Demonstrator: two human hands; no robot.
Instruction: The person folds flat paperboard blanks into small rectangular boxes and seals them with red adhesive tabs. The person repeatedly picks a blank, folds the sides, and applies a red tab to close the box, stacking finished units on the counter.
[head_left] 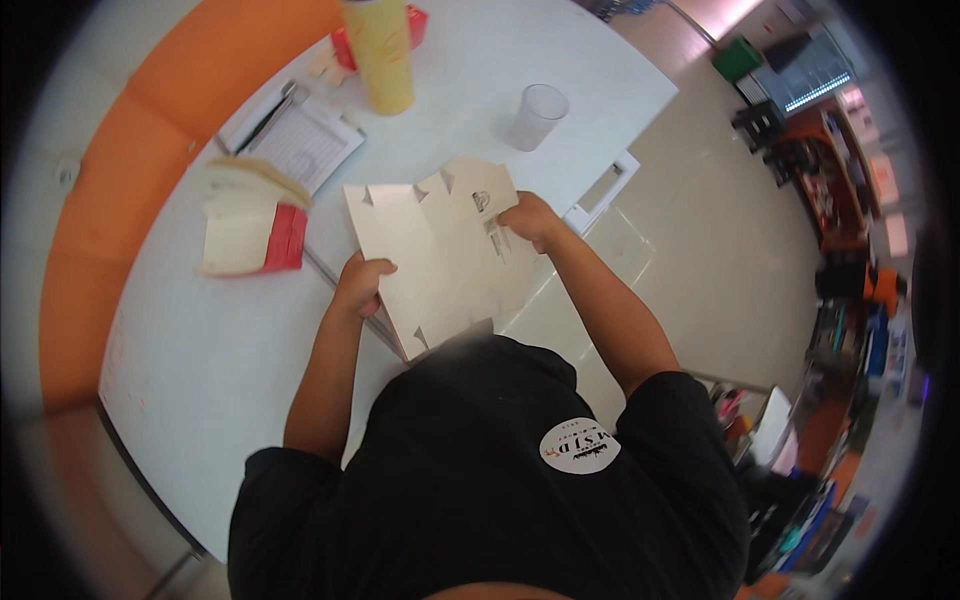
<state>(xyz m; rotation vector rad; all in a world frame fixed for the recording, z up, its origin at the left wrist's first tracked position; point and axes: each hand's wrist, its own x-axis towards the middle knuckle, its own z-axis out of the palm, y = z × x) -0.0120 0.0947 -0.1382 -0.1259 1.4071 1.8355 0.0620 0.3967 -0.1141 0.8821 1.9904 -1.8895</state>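
Between my hands is an unfolded cream paperboard box blank [445, 255], with creases, small cut-out notches and some dark print near its right side. My left hand [362, 284] grips its left edge, thumb on top. At the upper right edge, my right hand [530, 220] pinches the board, with the fingers partly hidden beneath it. The blank is held tilted over the table's near edge, close to my black shirt. Left of it on the table lies a stack of folded cream and red cardboard pieces [250, 225].
On the white table [200, 370] are a clipboard with a printed sheet and pen [295, 145], a tall yellow cup [380, 60], red box pieces [418, 25] and a translucent cup [540, 115]. An orange curved seat back [130, 130] borders the left. Cluttered shelves [850, 330] stand far right.
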